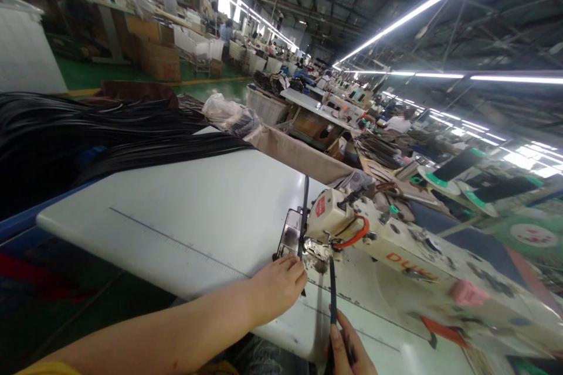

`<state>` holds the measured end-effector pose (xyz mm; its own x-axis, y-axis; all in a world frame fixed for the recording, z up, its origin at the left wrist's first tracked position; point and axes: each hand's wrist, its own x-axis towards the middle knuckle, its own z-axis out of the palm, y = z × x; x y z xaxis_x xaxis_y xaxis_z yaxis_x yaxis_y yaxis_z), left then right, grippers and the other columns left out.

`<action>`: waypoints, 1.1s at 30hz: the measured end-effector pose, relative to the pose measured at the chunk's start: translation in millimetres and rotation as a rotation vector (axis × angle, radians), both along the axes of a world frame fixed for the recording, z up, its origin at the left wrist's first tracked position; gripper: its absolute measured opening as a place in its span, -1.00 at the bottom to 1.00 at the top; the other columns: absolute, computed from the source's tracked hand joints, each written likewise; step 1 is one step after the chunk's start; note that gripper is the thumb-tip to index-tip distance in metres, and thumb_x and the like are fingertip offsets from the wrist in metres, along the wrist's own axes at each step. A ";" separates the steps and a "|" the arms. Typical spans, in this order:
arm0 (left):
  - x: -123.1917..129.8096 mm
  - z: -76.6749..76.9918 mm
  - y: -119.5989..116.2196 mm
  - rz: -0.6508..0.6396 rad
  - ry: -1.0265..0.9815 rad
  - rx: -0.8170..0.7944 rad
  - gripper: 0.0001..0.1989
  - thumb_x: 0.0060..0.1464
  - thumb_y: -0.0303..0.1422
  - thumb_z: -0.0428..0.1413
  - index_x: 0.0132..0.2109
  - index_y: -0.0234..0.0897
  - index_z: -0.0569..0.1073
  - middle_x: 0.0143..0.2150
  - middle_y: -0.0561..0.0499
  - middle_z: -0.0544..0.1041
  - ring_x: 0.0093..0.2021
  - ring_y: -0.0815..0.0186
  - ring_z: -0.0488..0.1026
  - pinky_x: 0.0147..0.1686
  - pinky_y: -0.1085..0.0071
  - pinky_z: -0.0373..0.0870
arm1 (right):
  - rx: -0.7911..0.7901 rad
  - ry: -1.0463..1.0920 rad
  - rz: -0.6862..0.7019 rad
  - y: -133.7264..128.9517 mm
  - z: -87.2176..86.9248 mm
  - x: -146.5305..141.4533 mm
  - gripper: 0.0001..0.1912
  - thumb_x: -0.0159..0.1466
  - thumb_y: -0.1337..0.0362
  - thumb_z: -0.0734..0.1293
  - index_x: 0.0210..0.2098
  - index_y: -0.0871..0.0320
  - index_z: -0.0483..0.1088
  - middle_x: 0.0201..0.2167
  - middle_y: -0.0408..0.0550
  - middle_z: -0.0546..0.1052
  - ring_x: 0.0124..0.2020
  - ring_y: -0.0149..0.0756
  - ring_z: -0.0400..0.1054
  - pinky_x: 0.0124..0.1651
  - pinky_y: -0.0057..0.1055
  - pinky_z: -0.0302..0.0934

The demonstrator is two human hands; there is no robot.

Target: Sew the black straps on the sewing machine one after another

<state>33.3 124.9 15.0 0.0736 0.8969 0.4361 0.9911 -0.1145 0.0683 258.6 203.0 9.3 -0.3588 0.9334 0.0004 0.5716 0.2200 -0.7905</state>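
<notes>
A white sewing machine (373, 234) stands on the pale table (197, 199), its needle area near the table's middle right. One dark strip (305, 199) runs past the left of the machine head, over a metal plate (291, 233). My left hand (284, 284) rests by that plate with its fingers bent together at the strip's near end; what lies under the fingertips is hidden. My right hand (347, 345), at the bottom edge, pinches another dark strip section (333, 290) between thumb and fingers, below the needle area.
A large pile of black strips (167, 155) covers the table's far left edge. Behind the table stands a fabric-lined bin (299, 155). Thread spools (457, 167) are at the right. A pink object (470, 293) sits on the machine arm. People work far back.
</notes>
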 end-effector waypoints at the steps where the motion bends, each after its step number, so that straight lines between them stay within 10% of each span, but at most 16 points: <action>1: 0.2 -0.2 0.1 0.002 -0.005 -0.005 -0.73 0.37 -0.42 0.03 0.12 -0.42 0.46 0.12 -0.25 0.55 0.15 0.14 0.49 0.29 0.22 0.32 | -0.002 0.004 0.005 -0.6 1.4 0.2 -0.11 0.19 -0.46 0.23 0.08 0.16 0.58 -0.46 -0.06 0.60 -0.41 -0.15 0.48 -0.32 -0.37 0.37; 14: -3.5 -7.7 1.7 0.050 -0.043 0.042 -0.75 0.32 -0.48 0.06 0.08 -0.40 0.51 0.09 -0.19 0.60 0.15 0.17 0.53 0.36 0.21 0.26 | -0.020 0.048 0.030 -4.1 -0.1 2.2 -0.24 0.25 -0.32 0.30 0.11 0.17 0.58 -0.26 0.03 0.70 -0.10 -0.05 0.58 -0.17 -0.41 0.46; 20: -13.9 -19.0 8.0 0.093 -0.253 0.047 -0.65 0.27 -0.52 0.05 0.16 -0.31 0.48 0.20 -0.12 0.56 0.37 0.11 0.34 0.47 0.04 0.06 | -0.089 0.038 0.102 1.2 -1.1 10.2 -0.33 0.26 -0.22 0.36 0.11 0.15 0.59 0.11 0.07 0.62 0.22 0.04 0.45 0.28 -0.28 0.31; 33: -39.7 -6.9 25.7 0.128 -0.569 -0.127 -0.64 0.24 -0.57 0.00 0.01 -0.16 0.59 0.20 -0.02 0.59 0.35 0.15 0.37 0.42 0.09 0.20 | -0.046 0.034 0.173 -18.2 0.3 -1.2 -0.36 0.36 -0.15 0.30 0.20 0.19 0.53 0.16 0.12 0.58 0.24 0.02 0.43 0.31 -0.19 0.30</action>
